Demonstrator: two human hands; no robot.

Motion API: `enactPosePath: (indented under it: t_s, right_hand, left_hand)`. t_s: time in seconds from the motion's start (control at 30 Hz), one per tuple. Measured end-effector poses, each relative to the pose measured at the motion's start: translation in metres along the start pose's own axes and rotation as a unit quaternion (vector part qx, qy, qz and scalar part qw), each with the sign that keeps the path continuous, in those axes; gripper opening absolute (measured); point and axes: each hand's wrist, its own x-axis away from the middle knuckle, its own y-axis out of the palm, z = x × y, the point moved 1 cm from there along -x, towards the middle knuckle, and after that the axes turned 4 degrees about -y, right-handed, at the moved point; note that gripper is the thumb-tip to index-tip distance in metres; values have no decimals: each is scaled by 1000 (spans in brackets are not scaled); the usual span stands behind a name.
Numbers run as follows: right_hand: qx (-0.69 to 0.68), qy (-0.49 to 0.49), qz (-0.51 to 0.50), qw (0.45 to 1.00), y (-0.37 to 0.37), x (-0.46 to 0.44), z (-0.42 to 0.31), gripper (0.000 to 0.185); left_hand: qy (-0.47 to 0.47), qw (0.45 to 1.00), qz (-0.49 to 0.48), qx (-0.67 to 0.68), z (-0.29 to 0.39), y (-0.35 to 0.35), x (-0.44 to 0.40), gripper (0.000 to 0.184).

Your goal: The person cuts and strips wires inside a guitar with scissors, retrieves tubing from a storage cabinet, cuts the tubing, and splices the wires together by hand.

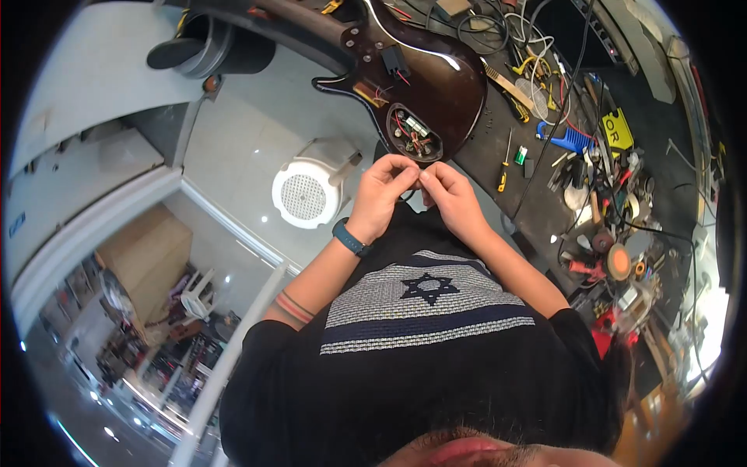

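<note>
Should the pinched left hand [380, 194] or right hand [453, 198] loosen, anything held (I cannot tell what) could drop beside the guitar body [440, 82].

On my feed the guitar body [443, 74] is glossy dark brown, with red wires [400, 122] in its cavity [416, 134]. I see a black shirt [420, 389] printed with a grey-and-white woven-look flag [373, 300], its 2 bands [432, 330] and 6-pointed star [429, 289] in navy. The wristwatch strap [350, 237] is dark blue-teal. The stool [307, 194] is white with a grid-patterned seat [304, 196]. I make out 1 yellow-and-black screwdriver [503, 177] and a yellow sign [617, 132] lettered in black.
</note>
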Motion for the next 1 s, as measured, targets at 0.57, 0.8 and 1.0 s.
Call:
enactPosePath:
  t_s: [0.57, 0.8, 1.0]
  right_hand:
    - [-83, -106, 249, 959, 43, -104, 6, 18]
    - [-27, -104, 288, 951, 40, -110, 8, 11]
    - [119, -149, 273, 943, 30, -96, 12, 8]
  left_hand:
    - [-71, 996, -52, -26, 59, -45, -130, 13]
    - [-37, 987, -84, -134, 69, -52, -137, 17]
    - [112, 889, -187, -403, 85, -51, -143, 13]
